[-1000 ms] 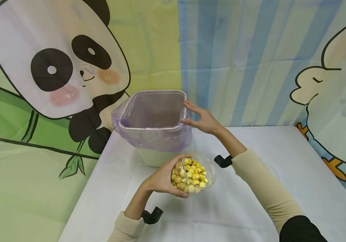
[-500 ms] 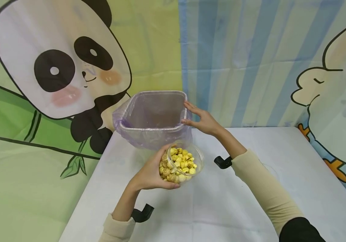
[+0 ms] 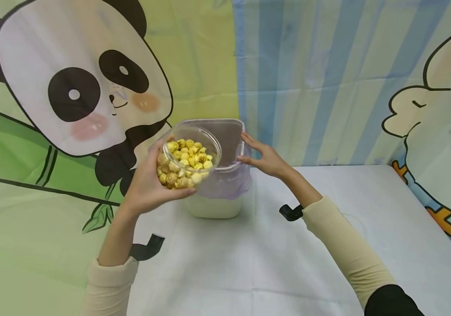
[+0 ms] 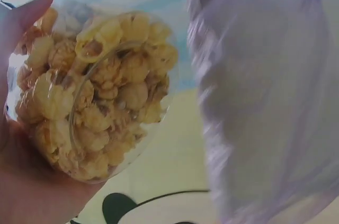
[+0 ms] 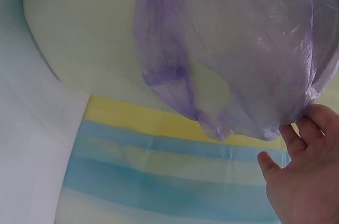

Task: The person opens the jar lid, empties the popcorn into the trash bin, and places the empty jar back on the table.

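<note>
My left hand [image 3: 144,182] grips a clear plastic tub of yellow popcorn [image 3: 184,164], fingers round one side and thumb along the near side. The tub is tilted, its mouth facing up and right, and it hides the left part of a pale bin [image 3: 214,208]. A thin purple bin bag [image 5: 238,49] lines that bin and folds over its rim. My right hand [image 3: 264,159] touches the rim's right side with its fingertips, the fingers spread and fairly straight. In the left wrist view, the popcorn [image 4: 100,102] fills much of the tub.
The bin stands on a white-covered table [image 3: 288,263], close to a hanging cloth backdrop [image 3: 308,87] with stripes and a cartoon panda [image 3: 87,83]. On the right, another cartoon figure [image 3: 446,153] is printed on cloth.
My left hand has carried the tub of popcorn up and left, from in front of the bin to over its left side. My right hand has stayed at the rim.
</note>
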`<action>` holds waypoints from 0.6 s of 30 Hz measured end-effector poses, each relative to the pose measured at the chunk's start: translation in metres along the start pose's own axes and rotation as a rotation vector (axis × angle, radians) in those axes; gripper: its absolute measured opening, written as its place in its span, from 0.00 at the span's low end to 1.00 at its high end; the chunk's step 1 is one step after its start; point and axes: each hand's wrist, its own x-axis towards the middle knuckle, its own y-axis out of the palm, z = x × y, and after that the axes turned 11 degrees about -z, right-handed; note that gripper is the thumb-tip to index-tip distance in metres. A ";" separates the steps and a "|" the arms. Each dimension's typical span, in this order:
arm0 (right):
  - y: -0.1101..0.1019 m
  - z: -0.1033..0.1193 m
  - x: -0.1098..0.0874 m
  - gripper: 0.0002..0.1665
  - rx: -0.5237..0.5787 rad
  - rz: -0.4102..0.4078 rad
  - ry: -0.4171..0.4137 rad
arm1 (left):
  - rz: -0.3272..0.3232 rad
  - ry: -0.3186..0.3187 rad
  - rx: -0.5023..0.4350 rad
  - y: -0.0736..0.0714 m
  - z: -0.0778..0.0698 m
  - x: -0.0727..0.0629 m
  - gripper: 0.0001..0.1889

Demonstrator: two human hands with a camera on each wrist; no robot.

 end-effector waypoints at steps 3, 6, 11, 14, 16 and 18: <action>-0.004 0.018 -0.007 0.42 0.013 0.009 0.013 | -0.050 -0.021 0.085 -0.012 0.002 0.020 0.58; -0.009 0.036 -0.013 0.41 0.016 0.017 0.030 | -0.091 -0.025 0.176 -0.019 0.008 0.038 0.56; -0.009 0.032 -0.013 0.42 0.030 0.020 0.026 | -0.125 0.007 0.251 -0.021 0.026 0.061 0.56; -0.008 0.030 -0.012 0.42 0.046 0.029 0.008 | -0.114 0.011 0.272 -0.020 0.036 0.069 0.57; -0.008 0.029 -0.012 0.42 0.051 0.036 -0.003 | -0.105 0.020 0.294 -0.018 0.042 0.074 0.58; -0.008 0.028 -0.012 0.42 0.054 0.038 -0.007 | -0.093 0.033 0.333 -0.016 0.047 0.079 0.58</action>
